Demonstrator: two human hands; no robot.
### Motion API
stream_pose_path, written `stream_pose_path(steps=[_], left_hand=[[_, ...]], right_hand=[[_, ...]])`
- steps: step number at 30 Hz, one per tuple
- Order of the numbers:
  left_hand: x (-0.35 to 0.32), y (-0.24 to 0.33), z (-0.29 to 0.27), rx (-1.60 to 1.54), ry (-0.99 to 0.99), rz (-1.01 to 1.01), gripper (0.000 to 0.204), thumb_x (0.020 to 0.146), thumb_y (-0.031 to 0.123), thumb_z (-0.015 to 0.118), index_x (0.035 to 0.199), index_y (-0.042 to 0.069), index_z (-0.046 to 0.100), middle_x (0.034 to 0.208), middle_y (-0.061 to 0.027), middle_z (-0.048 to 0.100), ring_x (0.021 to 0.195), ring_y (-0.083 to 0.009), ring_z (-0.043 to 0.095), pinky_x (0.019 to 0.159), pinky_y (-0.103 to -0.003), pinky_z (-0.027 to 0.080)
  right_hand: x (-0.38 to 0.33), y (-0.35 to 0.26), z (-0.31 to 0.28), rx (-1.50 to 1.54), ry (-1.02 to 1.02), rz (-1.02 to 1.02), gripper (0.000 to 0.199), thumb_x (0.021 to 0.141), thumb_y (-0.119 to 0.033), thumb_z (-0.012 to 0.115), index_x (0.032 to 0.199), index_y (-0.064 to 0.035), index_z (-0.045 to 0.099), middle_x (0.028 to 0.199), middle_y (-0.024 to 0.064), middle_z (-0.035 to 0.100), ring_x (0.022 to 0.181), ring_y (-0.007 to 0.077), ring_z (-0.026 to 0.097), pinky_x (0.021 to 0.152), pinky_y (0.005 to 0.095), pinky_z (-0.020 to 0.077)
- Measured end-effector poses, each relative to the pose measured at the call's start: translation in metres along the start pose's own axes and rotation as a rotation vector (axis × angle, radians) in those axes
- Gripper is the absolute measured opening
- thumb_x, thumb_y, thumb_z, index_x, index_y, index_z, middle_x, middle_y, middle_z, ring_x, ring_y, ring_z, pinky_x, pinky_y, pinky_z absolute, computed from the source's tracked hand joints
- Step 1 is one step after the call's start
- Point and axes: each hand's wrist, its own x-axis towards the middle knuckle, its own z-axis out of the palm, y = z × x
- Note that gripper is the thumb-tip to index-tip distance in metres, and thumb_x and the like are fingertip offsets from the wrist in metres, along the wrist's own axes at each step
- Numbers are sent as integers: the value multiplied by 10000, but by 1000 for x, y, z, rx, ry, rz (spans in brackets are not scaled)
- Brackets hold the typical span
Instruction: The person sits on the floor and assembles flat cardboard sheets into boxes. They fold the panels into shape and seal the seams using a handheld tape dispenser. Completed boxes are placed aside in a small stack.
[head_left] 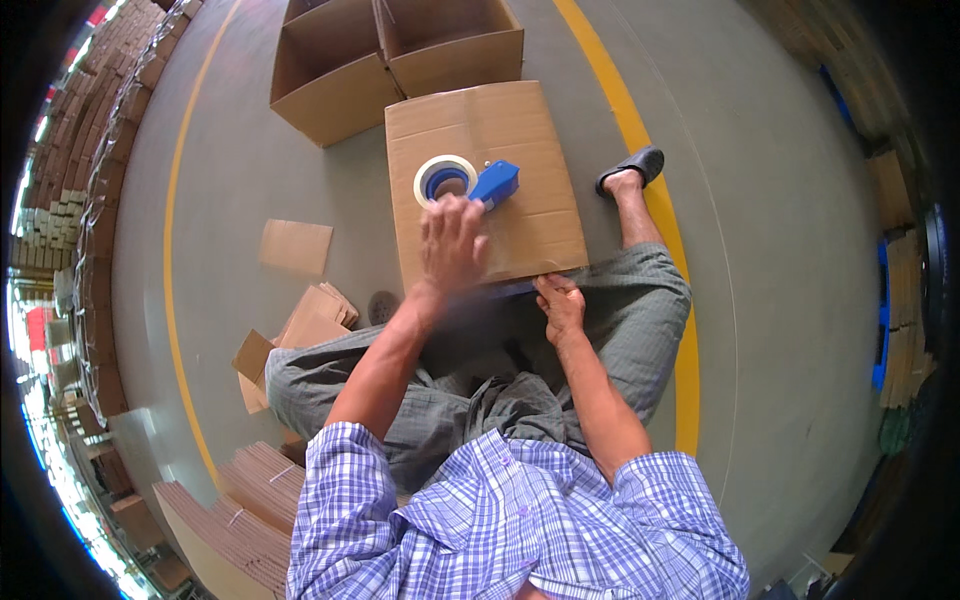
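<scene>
Watching remotely, I see the left hand unclenched over the carton, the blue tape dispenser lying on top at that hand's twelve o'clock — contact I can't tell. The right hand is at the carton's five-o'clock edge, its grip unclear to me; open-topped boxes stand at the carton's eleven, loose cardboard at its eight.

A blue-violet and white checked shirt with wide, elbow-length sleeves tops loose, heavily creased grey trousers with faint lines in the cloth, worn with a dark, round-toed slip-on shoe.
</scene>
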Motion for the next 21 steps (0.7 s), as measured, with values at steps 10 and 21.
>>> stream_pose_path(steps=[10, 21], left_hand=[[-59, 17, 16, -154, -270, -75, 247, 691, 195, 750, 861, 90, 605, 886, -104, 559, 897, -303, 549, 799, -430, 430], [-102, -22, -16, -63, -139, -404, 400, 602, 193, 832, 892, 116, 569, 911, -91, 537, 936, -322, 520, 813, -448, 409]], right_hand=[[28, 8, -18, -109, 91, 95, 215, 887, -171, 683, 1065, -91, 592, 959, 34, 676, 796, 157, 655, 636, 292, 484], [-13, -60, 12, -1362, -273, -1297, 320, 720, -123, 762, 1018, -93, 649, 1043, 78, 604, 1015, 298, 534, 893, 417, 411]])
